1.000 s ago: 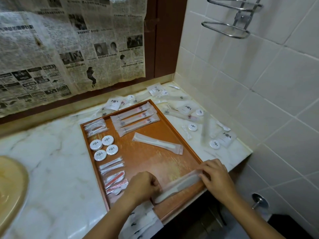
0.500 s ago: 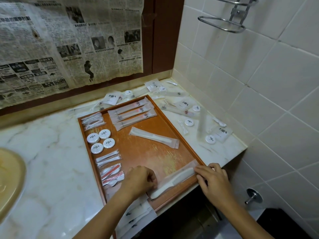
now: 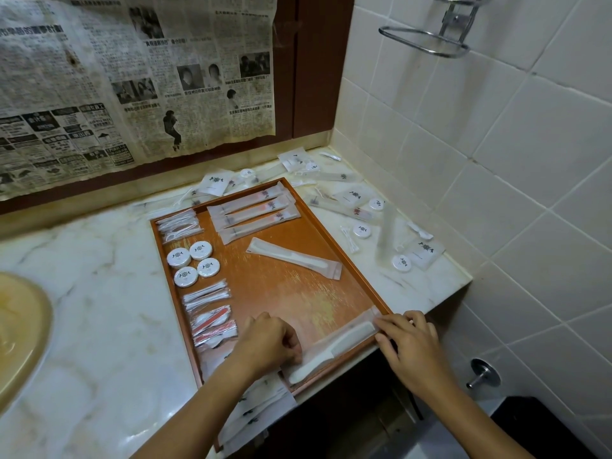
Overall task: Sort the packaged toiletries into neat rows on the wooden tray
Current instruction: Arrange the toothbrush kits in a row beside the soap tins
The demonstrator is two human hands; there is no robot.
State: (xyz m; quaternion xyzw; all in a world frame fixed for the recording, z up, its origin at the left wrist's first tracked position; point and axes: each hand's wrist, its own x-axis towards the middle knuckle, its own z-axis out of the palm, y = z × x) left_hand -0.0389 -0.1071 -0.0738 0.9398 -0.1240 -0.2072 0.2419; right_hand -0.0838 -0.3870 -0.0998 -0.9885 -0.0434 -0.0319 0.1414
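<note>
The wooden tray [image 3: 298,293] lies on the marble counter. A white comb in a clear packet [image 3: 334,351] lies along the tray's near edge. My left hand [image 3: 270,342] pinches its left end and my right hand [image 3: 409,342] holds its right end. A second packaged comb [image 3: 293,258] lies slanted mid-tray. Three toothbrush packets [image 3: 253,215] form a row at the back. Round white soaps [image 3: 193,263], floss picks [image 3: 178,225], cotton swabs [image 3: 207,294] and red-and-white packets [image 3: 213,326] line the tray's left side.
Loose packets and round soaps [image 3: 362,230] are scattered on the counter to the right of and behind the tray. Flat white sachets [image 3: 258,415] overhang the tray's near corner. A yellow basin [image 3: 20,329] sits at left. Tiled wall stands close on the right.
The view has shifted slightly. Both hands keep hold of the comb packet at the tray's near edge; its angle has changed little.
</note>
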